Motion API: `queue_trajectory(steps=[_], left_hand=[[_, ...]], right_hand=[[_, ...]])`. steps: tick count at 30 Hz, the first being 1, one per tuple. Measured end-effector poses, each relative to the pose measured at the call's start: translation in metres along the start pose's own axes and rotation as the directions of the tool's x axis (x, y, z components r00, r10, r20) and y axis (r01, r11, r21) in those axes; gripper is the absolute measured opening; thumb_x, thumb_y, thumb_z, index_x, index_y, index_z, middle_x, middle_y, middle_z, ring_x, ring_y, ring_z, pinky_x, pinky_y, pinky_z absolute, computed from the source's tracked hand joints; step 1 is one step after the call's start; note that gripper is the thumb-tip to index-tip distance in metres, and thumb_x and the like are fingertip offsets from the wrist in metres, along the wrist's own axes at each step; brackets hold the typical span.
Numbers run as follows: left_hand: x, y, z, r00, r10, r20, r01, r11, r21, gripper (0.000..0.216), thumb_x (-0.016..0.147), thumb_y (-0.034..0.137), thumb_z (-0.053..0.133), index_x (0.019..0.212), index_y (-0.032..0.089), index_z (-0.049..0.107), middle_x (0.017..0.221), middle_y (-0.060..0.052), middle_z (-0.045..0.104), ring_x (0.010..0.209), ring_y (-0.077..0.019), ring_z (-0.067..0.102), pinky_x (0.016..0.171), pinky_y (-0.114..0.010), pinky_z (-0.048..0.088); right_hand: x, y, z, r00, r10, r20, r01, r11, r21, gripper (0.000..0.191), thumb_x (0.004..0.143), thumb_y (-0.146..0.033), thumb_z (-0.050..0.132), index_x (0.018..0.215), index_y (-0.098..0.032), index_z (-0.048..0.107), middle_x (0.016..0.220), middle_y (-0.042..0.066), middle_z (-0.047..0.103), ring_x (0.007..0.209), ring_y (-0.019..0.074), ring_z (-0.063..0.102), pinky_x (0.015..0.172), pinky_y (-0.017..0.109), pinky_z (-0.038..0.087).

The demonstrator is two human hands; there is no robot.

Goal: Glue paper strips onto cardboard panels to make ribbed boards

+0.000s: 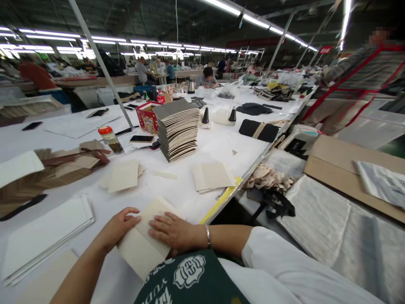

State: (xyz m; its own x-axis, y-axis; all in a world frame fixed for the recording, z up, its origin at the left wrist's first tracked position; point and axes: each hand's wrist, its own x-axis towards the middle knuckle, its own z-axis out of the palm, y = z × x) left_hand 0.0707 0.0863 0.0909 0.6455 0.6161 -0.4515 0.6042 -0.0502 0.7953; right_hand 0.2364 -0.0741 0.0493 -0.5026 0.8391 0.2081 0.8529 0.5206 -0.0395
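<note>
A cream folded sheet (144,240), cloth or card I cannot tell, lies at the table's front edge before my dark green apron. At its left edge my left hand (122,226) has its fingers bent and closed on the sheet. My right hand (172,230) lies flat on the sheet's upper face, fingers stretched out. Beyond them are a small pile of cream pieces (125,175) on the left and another cream stack (211,175) on the right. A narrow cream strip (164,175) lies between these piles.
A tall stack of grey-and-cream panels (177,133) stands ahead, with a red box (148,118), a phone (141,138) and an orange-lidded jar (110,140) beside it. White sheets (47,236) lie left. Right of the table edge is a cardboard box (351,177); a person (357,84) stands beyond.
</note>
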Motion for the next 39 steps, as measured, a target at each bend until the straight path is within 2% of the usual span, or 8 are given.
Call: queue_trajectory(steps=[7, 10, 13, 16, 21, 24, 29, 39], left_hand=[[0.010, 0.031, 0.003, 0.960, 0.222, -0.173, -0.264, 0.922, -0.282, 0.059, 0.071, 0.049, 0.056, 0.119, 0.017, 0.041, 0.098, -0.008, 0.060, 0.083, -0.0178, 0.060, 0.070, -0.032, 0.049], [-0.007, 0.005, 0.015, 0.885, 0.328, -0.330, -0.336, 0.941, 0.032, 0.056, 0.069, 0.049, 0.057, 0.111, 0.014, 0.048, 0.103, -0.012, 0.060, 0.090, -0.0207, 0.058, 0.077, -0.037, 0.048], [-0.038, -0.043, 0.021, 0.800, 0.480, -0.359, -0.296, 0.838, 0.459, 0.047, 0.074, 0.044, 0.055, 0.111, 0.016, 0.051, 0.114, -0.012, 0.056, 0.105, -0.0213, 0.051, 0.088, -0.038, 0.043], [-0.078, -0.099, 0.014, 0.748, 0.512, -0.423, -0.029, 0.662, 0.749, 0.060, 0.071, 0.047, 0.059, 0.120, 0.016, 0.046, 0.129, -0.014, 0.044, 0.122, -0.0264, 0.034, 0.102, -0.047, 0.024], [-0.133, -0.171, -0.012, 0.802, 0.257, -0.539, 0.343, 0.540, 0.769, 0.086, 0.062, 0.058, 0.061, 0.131, 0.014, 0.033, 0.138, -0.020, 0.026, 0.127, -0.0343, 0.022, 0.099, -0.053, 0.022], [-0.140, -0.190, -0.021, 0.866, 0.198, -0.459, 0.310, 0.508, 0.804, 0.076, 0.070, 0.059, 0.052, 0.128, 0.013, 0.037, 0.135, -0.019, 0.032, 0.125, -0.0315, 0.028, 0.098, -0.048, 0.027], [-0.139, -0.194, -0.016, 0.854, 0.253, -0.454, 0.295, 0.484, 0.824, 0.060, 0.078, 0.054, 0.044, 0.124, 0.015, 0.044, 0.132, -0.017, 0.039, 0.124, -0.0295, 0.033, 0.099, -0.047, 0.027], [-0.143, -0.200, -0.015, 0.853, 0.318, -0.414, 0.211, 0.514, 0.831, 0.046, 0.082, 0.044, 0.045, 0.118, 0.015, 0.049, 0.129, -0.013, 0.044, 0.122, -0.0287, 0.035, 0.098, -0.048, 0.029]], right_hand=[[-0.055, 0.050, -0.046, 0.889, 0.304, -0.341, -0.370, 0.917, -0.147, 0.049, 0.084, -0.011, 0.027, 0.132, -0.018, 0.033, 0.131, 0.008, 0.043, 0.126, 0.0177, 0.029, 0.101, 0.042, 0.028], [-0.101, 0.077, -0.054, 0.753, 0.485, -0.445, -0.595, 0.791, -0.145, 0.050, 0.084, -0.015, 0.026, 0.133, -0.018, 0.032, 0.131, 0.012, 0.041, 0.125, 0.0222, 0.032, 0.098, 0.047, 0.030], [-0.133, 0.112, -0.025, 0.743, 0.532, -0.406, -0.641, 0.740, -0.202, 0.055, 0.082, -0.040, 0.038, 0.129, -0.012, 0.039, 0.128, 0.021, 0.042, 0.123, 0.0332, 0.032, 0.094, 0.052, 0.029], [-0.133, 0.126, 0.013, 0.789, 0.464, -0.402, -0.565, 0.805, -0.179, 0.068, 0.078, -0.058, 0.032, 0.126, -0.011, 0.042, 0.123, 0.024, 0.045, 0.116, 0.0365, 0.040, 0.090, 0.053, 0.032], [-0.063, 0.092, 0.033, 0.875, 0.334, -0.351, -0.386, 0.918, -0.090, 0.051, 0.082, -0.049, 0.036, 0.115, -0.012, 0.050, 0.115, 0.019, 0.054, 0.108, 0.0305, 0.049, 0.090, 0.046, 0.037], [0.000, 0.067, 0.034, 0.946, 0.215, -0.243, -0.222, 0.975, -0.001, 0.042, 0.084, -0.043, 0.038, 0.107, -0.014, 0.056, 0.113, 0.015, 0.056, 0.104, 0.0256, 0.052, 0.092, 0.043, 0.037], [0.078, 0.024, 0.035, 0.996, 0.066, -0.052, -0.055, 0.982, 0.183, 0.035, 0.085, -0.038, 0.038, 0.106, -0.016, 0.057, 0.111, 0.011, 0.059, 0.102, 0.0222, 0.053, 0.094, 0.043, 0.035], [0.141, -0.070, 0.073, 0.939, -0.338, 0.068, 0.290, 0.880, 0.377, 0.035, 0.080, -0.029, 0.050, 0.110, -0.011, 0.055, 0.118, 0.013, 0.053, 0.112, 0.0239, 0.044, 0.095, 0.040, 0.033]])
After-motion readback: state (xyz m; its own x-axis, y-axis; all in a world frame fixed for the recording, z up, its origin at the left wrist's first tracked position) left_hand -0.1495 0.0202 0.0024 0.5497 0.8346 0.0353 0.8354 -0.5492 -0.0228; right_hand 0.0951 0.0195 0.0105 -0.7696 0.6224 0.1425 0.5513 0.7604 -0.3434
